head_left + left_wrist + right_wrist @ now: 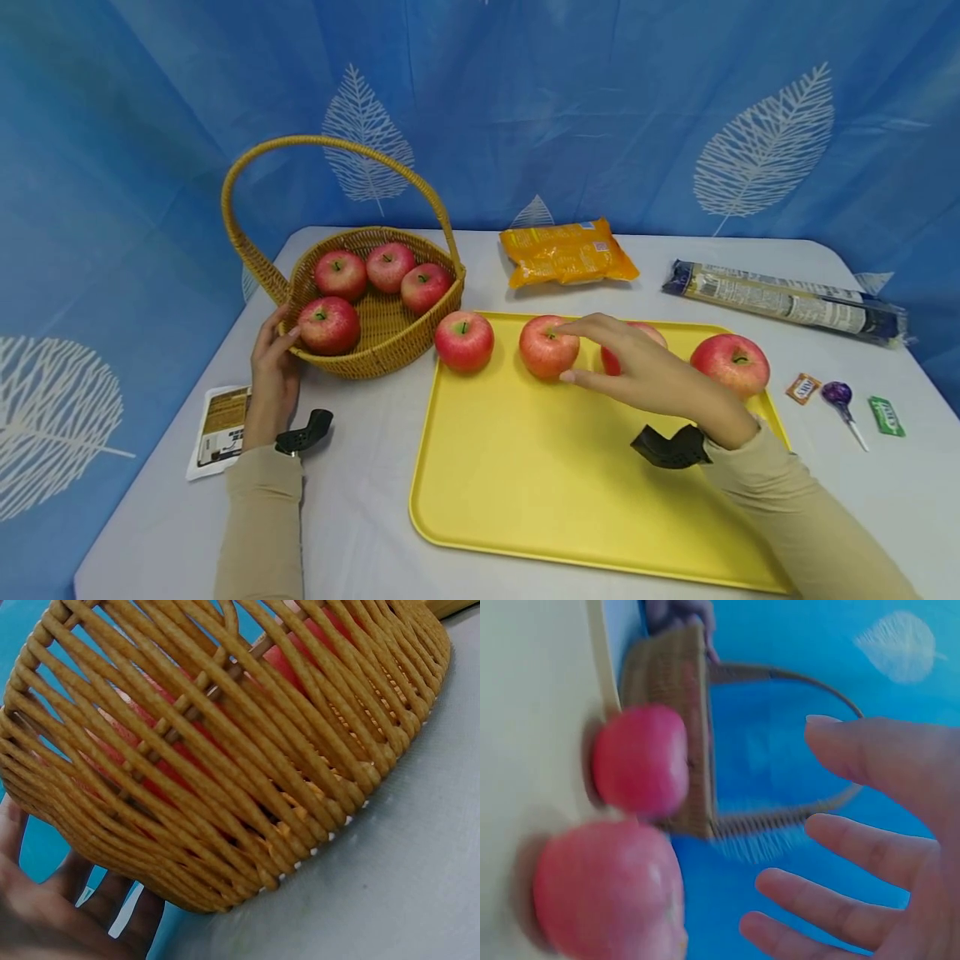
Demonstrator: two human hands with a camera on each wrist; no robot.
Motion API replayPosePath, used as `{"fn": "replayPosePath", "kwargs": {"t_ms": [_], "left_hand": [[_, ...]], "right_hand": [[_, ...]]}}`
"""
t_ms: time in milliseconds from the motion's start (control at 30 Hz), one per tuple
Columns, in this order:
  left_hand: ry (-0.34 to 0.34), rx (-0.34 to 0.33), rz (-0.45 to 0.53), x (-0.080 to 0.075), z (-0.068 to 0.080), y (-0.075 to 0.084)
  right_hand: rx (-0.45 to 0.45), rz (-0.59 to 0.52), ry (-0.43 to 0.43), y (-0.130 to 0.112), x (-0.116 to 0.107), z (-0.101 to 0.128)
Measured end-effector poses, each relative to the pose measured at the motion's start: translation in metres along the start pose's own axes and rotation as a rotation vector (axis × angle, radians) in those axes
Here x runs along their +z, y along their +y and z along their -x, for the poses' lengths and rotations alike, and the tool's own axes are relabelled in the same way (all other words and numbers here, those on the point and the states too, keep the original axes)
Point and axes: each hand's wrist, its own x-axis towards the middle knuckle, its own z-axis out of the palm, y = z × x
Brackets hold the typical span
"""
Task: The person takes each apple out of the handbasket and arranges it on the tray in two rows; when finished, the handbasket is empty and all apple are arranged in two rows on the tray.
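Note:
A wicker basket (375, 333) (225, 750) with a tall handle stands at the table's left and holds several red apples (341, 273). My left hand (273, 367) (60, 915) holds its left wall, thumb at the rim, fingers round the outside. A yellow tray (525, 467) carries apples along its far edge. My right hand (592, 358) (840, 847) hovers with spread fingers beside the second apple (546, 348) (607, 892), gripping nothing. The leftmost apple (464, 340) (641, 761) sits near the basket. The hand partly hides another apple (651, 332). One apple (731, 362) lies at the right.
Behind the tray lie an orange snack bag (566, 250) and a long dark packet (787, 300). A small sachet (802, 388), a purple lollipop (840, 396) and a green gum pack (887, 415) lie right of it. A paper packet (221, 429) lies at my left wrist.

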Motion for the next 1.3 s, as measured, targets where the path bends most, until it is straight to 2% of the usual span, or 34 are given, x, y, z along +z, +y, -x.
{"fn": "replayPosePath", "kwargs": {"t_ms": [133,233,433,667,867,1067,1300], "left_hand": [[0.002,-0.003,-0.007,0.000,0.000,0.000],[0.002,0.001,-0.004,0.000,-0.001,0.000],[-0.008,0.011,-0.017,-0.002,-0.001,0.000],[-0.016,0.011,-0.005,0.000,0.000,0.002],[-0.020,0.006,0.004,0.000,0.001,0.003],[-0.011,0.000,0.002,-0.001,0.001,0.002],[-0.014,0.019,0.023,-0.001,-0.001,0.001]], "right_hand": [[-0.017,0.009,-0.082,-0.009,0.013,-0.018],[-0.051,0.028,-0.108,-0.013,0.023,-0.033],[-0.147,0.051,-0.121,-0.025,0.040,-0.059],[-0.174,0.066,-0.151,-0.047,0.055,-0.085],[-0.253,0.114,-0.118,-0.063,0.069,-0.110],[-0.212,0.199,-0.085,-0.076,0.083,-0.130],[-0.176,0.135,-0.102,-0.083,0.093,-0.155]]}}
